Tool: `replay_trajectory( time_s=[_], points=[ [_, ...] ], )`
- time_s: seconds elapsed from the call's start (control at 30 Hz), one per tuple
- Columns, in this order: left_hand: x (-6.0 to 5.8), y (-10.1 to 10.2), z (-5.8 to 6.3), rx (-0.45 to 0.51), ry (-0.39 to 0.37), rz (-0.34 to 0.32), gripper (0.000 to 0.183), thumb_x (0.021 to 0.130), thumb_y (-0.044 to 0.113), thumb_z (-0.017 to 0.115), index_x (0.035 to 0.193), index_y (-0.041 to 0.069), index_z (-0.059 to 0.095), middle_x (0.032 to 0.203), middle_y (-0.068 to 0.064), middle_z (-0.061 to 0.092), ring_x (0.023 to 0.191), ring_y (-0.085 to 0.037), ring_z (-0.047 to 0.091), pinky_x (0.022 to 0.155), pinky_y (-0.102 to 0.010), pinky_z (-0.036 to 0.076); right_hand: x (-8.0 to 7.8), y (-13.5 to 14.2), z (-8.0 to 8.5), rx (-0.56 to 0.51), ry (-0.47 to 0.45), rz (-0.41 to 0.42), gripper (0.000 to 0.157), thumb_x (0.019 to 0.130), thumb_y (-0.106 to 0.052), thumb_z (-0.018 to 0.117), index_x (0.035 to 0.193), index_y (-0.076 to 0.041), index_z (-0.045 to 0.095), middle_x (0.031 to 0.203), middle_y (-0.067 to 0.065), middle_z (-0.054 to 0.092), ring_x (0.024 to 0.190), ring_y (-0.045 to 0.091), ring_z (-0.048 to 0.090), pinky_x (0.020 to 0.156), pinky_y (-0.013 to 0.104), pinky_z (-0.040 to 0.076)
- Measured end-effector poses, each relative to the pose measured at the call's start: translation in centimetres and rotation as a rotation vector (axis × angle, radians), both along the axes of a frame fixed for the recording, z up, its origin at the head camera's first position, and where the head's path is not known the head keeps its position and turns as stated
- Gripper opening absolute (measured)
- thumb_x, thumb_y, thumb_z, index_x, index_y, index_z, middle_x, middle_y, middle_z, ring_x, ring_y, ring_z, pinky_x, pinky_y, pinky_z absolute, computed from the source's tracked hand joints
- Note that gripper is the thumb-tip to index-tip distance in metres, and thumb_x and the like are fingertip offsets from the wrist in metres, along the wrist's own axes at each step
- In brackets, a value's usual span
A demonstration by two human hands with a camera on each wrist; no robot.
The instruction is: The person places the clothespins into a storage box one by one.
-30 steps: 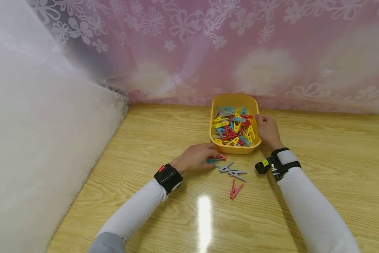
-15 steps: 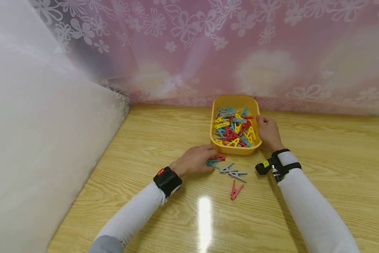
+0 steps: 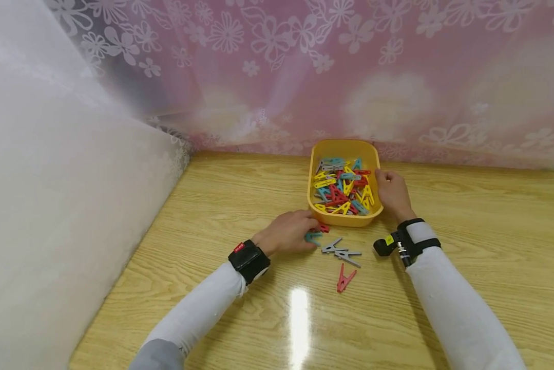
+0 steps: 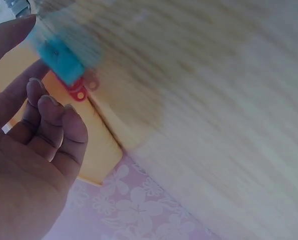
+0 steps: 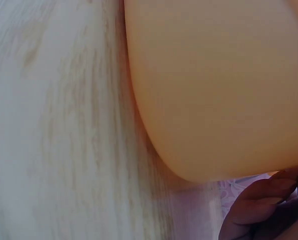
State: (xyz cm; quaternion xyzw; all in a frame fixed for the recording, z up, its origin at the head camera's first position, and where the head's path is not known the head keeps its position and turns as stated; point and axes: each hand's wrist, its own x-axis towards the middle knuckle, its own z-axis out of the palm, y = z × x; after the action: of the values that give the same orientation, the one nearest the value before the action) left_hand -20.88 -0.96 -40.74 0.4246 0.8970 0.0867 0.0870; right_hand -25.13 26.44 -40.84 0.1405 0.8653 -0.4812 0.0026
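In the head view a yellow plastic basket (image 3: pixel 346 220) holds many coloured clothespins (image 3: pixel 337 194). My right hand (image 3: pixel 394 194) grips its right side at the rim. The right wrist view shows the basket wall (image 5: pixel 219 100) close up, with curled fingers at lower right. My left hand (image 3: pixel 288 232) is low at the basket's front left corner, beside a teal clothespin (image 3: pixel 312 237) and a red clothespin (image 3: pixel 324 228). In the left wrist view thumb and index finger stand apart near the teal clothespin (image 4: pixel 61 60); the other fingers curl loosely. The index fingertip is partly hidden.
Two grey clothespins (image 3: pixel 347 256) lie on the wooden table (image 3: pixel 212 205) in front of the basket. A pink-red clothespin (image 3: pixel 345 280) lies nearer. A flowered pink curtain (image 3: pixel 258 77) hangs behind the basket, and a white sheet (image 3: pixel 73 154) borders the left side.
Left fingers have shifted slightly among the teal and red clothespins; the red one now shows a little further left, and the teal one's position has changed slightly. Right hand and basket stay put.
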Motion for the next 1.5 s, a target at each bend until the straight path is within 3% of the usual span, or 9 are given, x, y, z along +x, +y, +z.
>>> replay_trajectory(
  time_s=[0.33, 0.63, 0.73, 0.83, 1.03, 1.17, 1.33, 1.5],
  points=[
    [0.0, 0.1, 0.3, -0.010, 0.000, -0.010, 0.040, 0.084, 0.042, 0.072, 0.114, 0.016, 0.068, 0.105, 0.005, 0.054, 0.089, -0.008, 0.048, 0.076, -0.024, 0.041, 0.0, 0.0, 0.0, 0.000, 0.016, 0.009, 0.069, 0.100, -0.055, 0.025, 0.127, 0.005, 0.047, 0.102, 0.015, 0.044, 0.085, 0.023, 0.044, 0.062, 0.028, 0.038],
    [-0.5, 0.4, -0.2, 0.014, -0.005, -0.041, 0.032, 0.083, 0.044, 0.071, 0.101, 0.018, 0.069, 0.098, 0.007, 0.053, 0.084, -0.007, 0.049, 0.073, -0.023, 0.041, 0.1, 0.7, -0.3, -0.002, -0.013, -0.004, 0.071, 0.100, -0.055, 0.024, 0.132, 0.004, 0.045, 0.112, 0.017, 0.046, 0.090, 0.024, 0.044, 0.065, 0.028, 0.039],
    [-0.7, -0.2, 0.7, 0.063, -0.044, -0.027, 0.030, 0.084, 0.045, 0.070, 0.099, 0.020, 0.070, 0.097, 0.008, 0.054, 0.082, -0.006, 0.049, 0.071, -0.023, 0.042, 0.2, 0.9, -0.2, -0.003, -0.017, -0.006, 0.070, 0.100, -0.054, 0.024, 0.134, 0.004, 0.044, 0.116, 0.018, 0.046, 0.093, 0.025, 0.044, 0.067, 0.029, 0.039],
    [-1.2, -0.7, 2.4, 0.141, -0.098, -0.019, 0.030, 0.085, 0.044, 0.070, 0.100, 0.018, 0.070, 0.093, 0.006, 0.054, 0.079, -0.007, 0.049, 0.069, -0.024, 0.041, 0.2, 1.0, 0.0, -0.003, -0.015, -0.007, 0.069, 0.101, -0.053, 0.024, 0.134, 0.004, 0.044, 0.114, 0.018, 0.045, 0.093, 0.025, 0.043, 0.067, 0.029, 0.038],
    [-3.4, 0.0, 6.1, 0.308, -0.117, -0.021, 0.035, 0.086, 0.041, 0.069, 0.106, 0.012, 0.069, 0.093, 0.001, 0.054, 0.081, -0.015, 0.050, 0.072, -0.027, 0.039, 0.1, 1.1, 0.1, 0.010, 0.007, -0.012, 0.065, 0.101, -0.051, 0.026, 0.125, 0.006, 0.049, 0.098, 0.015, 0.044, 0.083, 0.023, 0.043, 0.062, 0.028, 0.037],
    [-5.4, 2.1, 7.6, 0.310, -0.058, 0.001, 0.037, 0.087, 0.041, 0.069, 0.111, 0.012, 0.068, 0.097, -0.001, 0.054, 0.086, -0.015, 0.050, 0.074, -0.026, 0.040, 0.0, 1.0, 0.0, 0.031, 0.030, -0.007, 0.062, 0.102, -0.048, 0.027, 0.118, 0.007, 0.050, 0.092, 0.014, 0.043, 0.079, 0.023, 0.043, 0.060, 0.027, 0.036],
    [-7.5, 5.4, 8.3, 0.254, -0.010, -0.027, 0.038, 0.088, 0.040, 0.068, 0.113, 0.012, 0.067, 0.100, -0.002, 0.055, 0.087, -0.013, 0.051, 0.076, -0.024, 0.041, -0.2, 0.5, 0.1, 0.032, 0.040, -0.008, 0.060, 0.103, -0.047, 0.028, 0.115, 0.007, 0.050, 0.092, 0.015, 0.043, 0.081, 0.024, 0.043, 0.062, 0.028, 0.036],
    [-9.0, 7.3, 7.8, 0.233, 0.011, 0.023, 0.045, 0.089, 0.041, 0.066, 0.124, 0.014, 0.060, 0.107, 0.000, 0.053, 0.093, -0.011, 0.051, 0.079, -0.022, 0.041, -0.5, 0.1, 0.1, 0.029, 0.041, -0.007, 0.061, 0.102, -0.048, 0.028, 0.116, 0.007, 0.051, 0.096, 0.015, 0.045, 0.083, 0.024, 0.044, 0.064, 0.029, 0.036]
  ],
)
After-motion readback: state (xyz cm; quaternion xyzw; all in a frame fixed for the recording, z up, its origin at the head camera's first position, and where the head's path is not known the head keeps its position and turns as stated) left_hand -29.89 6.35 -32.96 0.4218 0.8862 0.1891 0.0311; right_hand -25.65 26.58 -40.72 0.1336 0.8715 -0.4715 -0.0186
